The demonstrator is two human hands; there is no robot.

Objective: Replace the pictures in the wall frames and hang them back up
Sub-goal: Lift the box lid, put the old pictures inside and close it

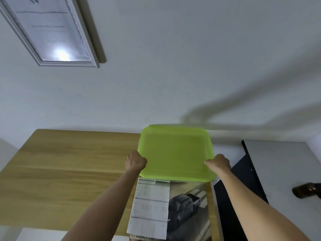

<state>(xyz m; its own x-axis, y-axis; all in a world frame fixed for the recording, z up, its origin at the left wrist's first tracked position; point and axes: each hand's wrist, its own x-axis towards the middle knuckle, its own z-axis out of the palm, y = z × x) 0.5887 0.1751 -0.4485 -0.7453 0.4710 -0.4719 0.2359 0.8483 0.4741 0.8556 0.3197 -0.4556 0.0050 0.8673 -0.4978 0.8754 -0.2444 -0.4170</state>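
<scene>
Left hand: we see the left hand (136,161) curled around the left rim of a translucent lime-green rectangular plastic tray (176,152), fingers wrapped under the edge, thumb side up.
Right hand: the right hand (219,162) grips the opposite, right rim of the same tray, fingers curled over the edge.
Tray: held between both hands, its flat face turned toward us, above the right end of the table; we cannot tell whether its far edge touches the wall.
Table: a light wooden tabletop (69,167) runs along a white wall (173,66).
Printed matter: just below the tray, on the table's right end, we note a white printed sheet headed "SPECIFICATION" (150,207) lying on top of a glossy picture of a dark pickup truck (188,211); the sheet covers the picture's left part.
Wall frame: a silver-white framed document under glass (52,30) hangs on the wall at upper left, well apart from the hands, with a bright glare spot low on the glass.
Right side: a dark panel (243,188) beside the table; a brown object (306,189) at the far right edge, unidentified.
</scene>
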